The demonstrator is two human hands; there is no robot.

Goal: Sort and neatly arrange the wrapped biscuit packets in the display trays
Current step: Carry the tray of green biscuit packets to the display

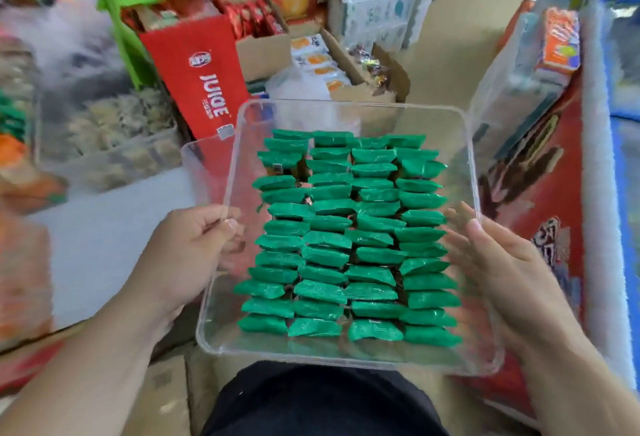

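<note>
Head view: the clear plastic tray point(346, 103) of green wrapped packets point(349, 235) is gripped at its left edge by the left hand point(187, 255), pressed at its right edge by the flat right hand point(502, 269).

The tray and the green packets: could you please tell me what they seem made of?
Tray: clear, glossy rigid plastic, perhaps acrylic; the red box behind shows through its wall. Packets: thin shiny green film, probably metallised plastic; it creases and glints.
</note>
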